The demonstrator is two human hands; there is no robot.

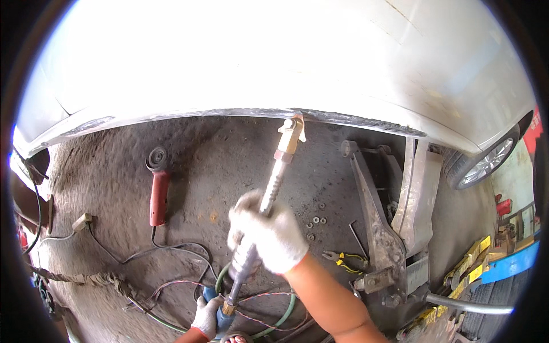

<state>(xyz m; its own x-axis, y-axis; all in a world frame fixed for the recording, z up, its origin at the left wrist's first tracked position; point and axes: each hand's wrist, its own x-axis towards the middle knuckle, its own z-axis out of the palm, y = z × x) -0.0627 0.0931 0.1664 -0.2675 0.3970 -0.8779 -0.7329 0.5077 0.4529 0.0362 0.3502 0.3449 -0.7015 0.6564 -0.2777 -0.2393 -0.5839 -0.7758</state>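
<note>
A slide hammer runs diagonally from the lower middle up to the white car's sill (pixel 349 117). Its brass-coloured head (pixel 290 140) meets the scraped, bare-metal strip along the sill. My left hand (pixel 205 318), in a white glove, is closed round the blue grip (pixel 225 323) at the lower end. Farther up, my gloved right hand (pixel 275 235) wraps round the slide hammer (pixel 275 184) near its sliding weight, slightly blurred. The fingers partly hide the shaft there.
A red angle grinder (pixel 159 197) lies on the concrete floor to the left, its cable trailing toward me. Yellow-handled pliers (pixel 346 260), a hex key (pixel 358 238) and several nuts lie right of centre. Beside them a metal stand (pixel 377 223) reaches under the car near its wheel (pixel 486 162).
</note>
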